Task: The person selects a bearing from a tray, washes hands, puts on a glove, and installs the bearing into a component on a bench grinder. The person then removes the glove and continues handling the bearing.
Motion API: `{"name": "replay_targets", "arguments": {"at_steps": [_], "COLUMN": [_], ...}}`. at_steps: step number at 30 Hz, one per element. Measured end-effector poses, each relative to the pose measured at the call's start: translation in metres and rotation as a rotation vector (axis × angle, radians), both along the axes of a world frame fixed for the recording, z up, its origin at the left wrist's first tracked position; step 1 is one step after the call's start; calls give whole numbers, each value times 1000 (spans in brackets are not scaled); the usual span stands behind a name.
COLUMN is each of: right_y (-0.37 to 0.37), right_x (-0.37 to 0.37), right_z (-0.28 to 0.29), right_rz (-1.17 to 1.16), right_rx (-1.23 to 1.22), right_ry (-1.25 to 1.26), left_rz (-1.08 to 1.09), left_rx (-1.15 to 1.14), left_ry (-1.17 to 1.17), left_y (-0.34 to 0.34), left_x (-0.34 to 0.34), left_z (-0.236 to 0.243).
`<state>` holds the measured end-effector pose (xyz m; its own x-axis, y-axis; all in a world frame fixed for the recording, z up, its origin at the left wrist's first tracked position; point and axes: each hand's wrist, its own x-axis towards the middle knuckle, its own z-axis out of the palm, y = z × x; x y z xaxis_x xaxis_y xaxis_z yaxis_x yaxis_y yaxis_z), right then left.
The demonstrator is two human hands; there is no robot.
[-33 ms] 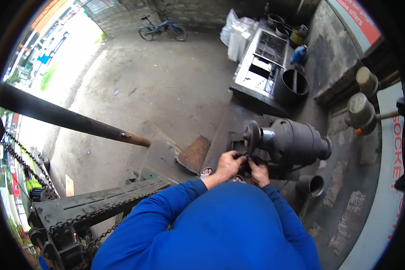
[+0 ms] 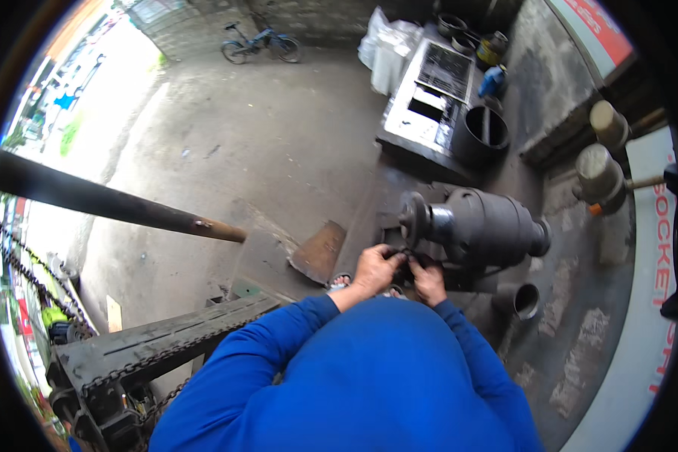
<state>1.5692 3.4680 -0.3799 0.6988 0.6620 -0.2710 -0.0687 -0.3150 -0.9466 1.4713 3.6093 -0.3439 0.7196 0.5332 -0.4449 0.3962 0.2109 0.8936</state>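
Observation:
My left hand (image 2: 376, 269) and my right hand (image 2: 428, 282) meet close together in front of a dark bench grinder (image 2: 484, 227). Both have their fingers closed, pinching at a small dark piece whose kind I cannot make out. The grinder lies just beyond and to the right of my hands. Its near wheel (image 2: 413, 216) sits right above my fingertips, on a shiny shaft, and a smaller wheel (image 2: 540, 236) is at its other end. A dark cord or bar runs under the motor, beside my right hand.
A short metal pipe (image 2: 523, 300) stands right of my hands. Beyond are a metal-topped bench (image 2: 422, 132), a large black pot (image 2: 481, 143) and white sacks (image 2: 394, 51). At left are a long pole (image 2: 128, 200), a chained steel beam (image 2: 158, 335) and a rusty plate (image 2: 320, 251).
The whole scene has shifted slightly left and up in view. My hands keep their pinch at the same place by the grinder.

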Motion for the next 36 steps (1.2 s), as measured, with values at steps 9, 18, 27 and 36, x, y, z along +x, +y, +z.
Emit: {"name": "replay_targets", "arguments": {"at_steps": [9, 18, 27, 36], "right_y": [12, 14, 19, 15], "right_x": [-10, -13, -13, -17], "right_z": [11, 11, 19, 10], "right_rz": [-148, -177, -182, -205], "right_rx": [212, 237, 265, 296], "right_ry": [285, 325, 371, 340], "left_rz": [21, 32, 53, 12], "left_rx": [-57, -68, -47, -46], "left_ry": [-56, -131, -163, -159], "left_y": [7, 9, 10, 9], "left_x": [2, -1, -4, -5], "left_z": [0, -3, -2, 0]}}
